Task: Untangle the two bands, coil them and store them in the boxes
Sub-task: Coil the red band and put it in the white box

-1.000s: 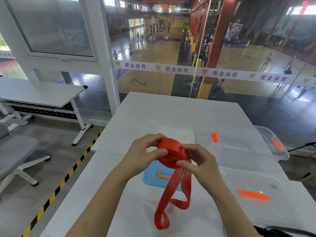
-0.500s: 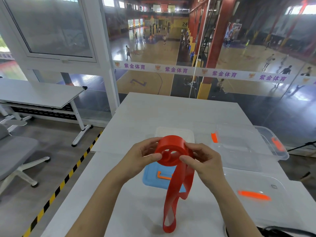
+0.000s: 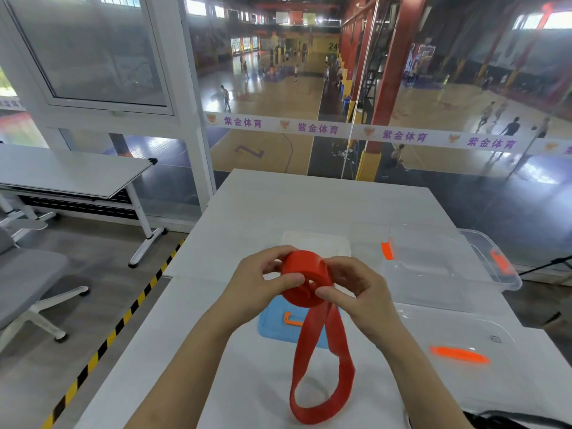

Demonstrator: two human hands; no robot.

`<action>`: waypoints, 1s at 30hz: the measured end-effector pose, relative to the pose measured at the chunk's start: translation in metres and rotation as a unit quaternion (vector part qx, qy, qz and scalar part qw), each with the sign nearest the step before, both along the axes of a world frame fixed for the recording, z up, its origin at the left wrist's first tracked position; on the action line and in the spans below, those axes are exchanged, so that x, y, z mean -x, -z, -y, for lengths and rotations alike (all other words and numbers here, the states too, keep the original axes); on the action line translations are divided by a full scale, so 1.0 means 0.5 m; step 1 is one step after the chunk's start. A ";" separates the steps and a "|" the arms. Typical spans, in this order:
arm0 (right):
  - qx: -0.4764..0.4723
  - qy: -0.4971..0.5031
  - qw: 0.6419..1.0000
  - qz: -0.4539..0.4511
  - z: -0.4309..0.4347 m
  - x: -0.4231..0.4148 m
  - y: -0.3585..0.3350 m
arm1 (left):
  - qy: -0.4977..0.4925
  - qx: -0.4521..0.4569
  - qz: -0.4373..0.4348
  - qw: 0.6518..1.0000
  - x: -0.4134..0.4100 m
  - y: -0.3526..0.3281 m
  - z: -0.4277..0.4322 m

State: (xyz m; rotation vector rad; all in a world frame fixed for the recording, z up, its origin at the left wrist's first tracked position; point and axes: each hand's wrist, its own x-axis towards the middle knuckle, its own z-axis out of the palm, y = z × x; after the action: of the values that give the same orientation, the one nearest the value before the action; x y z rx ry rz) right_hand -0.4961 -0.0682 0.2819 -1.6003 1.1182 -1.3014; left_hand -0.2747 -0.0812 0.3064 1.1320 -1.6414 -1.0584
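A red band [image 3: 305,278] is partly rolled into a thick coil held above the white table [image 3: 309,205]. My left hand [image 3: 257,283] grips the coil from the left, thumb across its front. My right hand [image 3: 353,292] pinches the coil's right side where the loose end leaves it. The unrolled part hangs down as a long loop [image 3: 322,391] whose bottom lies on the table. An open clear box [image 3: 483,261] with orange clips stands at the right. A second band is not visible.
A blue lid [image 3: 272,323] with an orange clip lies under the hands, a white lid [image 3: 315,243] behind it. A clear lid [image 3: 458,339] with an orange clip lies front right. A grey chair [image 3: 28,274] and another table stand left; a glass wall is behind.
The coil has turned between my hands and taken up more band. The hanging loop has swung from the left toward the right and now spreads wider on the table.
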 end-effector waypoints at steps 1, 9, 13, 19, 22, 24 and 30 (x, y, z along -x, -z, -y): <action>-0.004 -0.004 1.000 0.012 -0.001 -0.001 0.003 | -0.001 -0.010 -0.027 1.000 0.001 -0.001 -0.001; -0.005 0.051 0.997 0.049 0.000 -0.003 0.005 | 0.010 -0.036 -0.002 0.999 -0.005 0.009 0.006; 0.004 0.037 0.999 -0.004 0.001 0.005 -0.011 | 0.048 -0.061 0.062 0.995 -0.023 0.003 0.015; -0.009 0.018 0.999 -0.033 0.004 0.007 -0.014 | 0.045 -0.052 0.058 0.996 -0.008 -0.002 0.011; -0.012 0.017 1.000 -0.006 0.002 0.004 -0.012 | 0.031 -0.071 -0.018 0.997 0.000 0.002 0.008; -0.006 0.026 0.999 0.019 0.002 0.004 -0.003 | 0.016 -0.080 -0.078 0.994 0.002 0.002 0.005; -0.016 0.046 0.996 0.073 -0.006 0.005 0.019 | 0.014 -0.111 -0.161 0.981 -0.009 0.008 0.006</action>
State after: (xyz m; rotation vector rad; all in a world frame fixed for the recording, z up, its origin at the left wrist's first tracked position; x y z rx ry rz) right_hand -0.4985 -0.0651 0.2723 -1.4211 1.1274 -1.4298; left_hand -0.2701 -0.0841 0.3024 1.0155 -1.3108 -1.3909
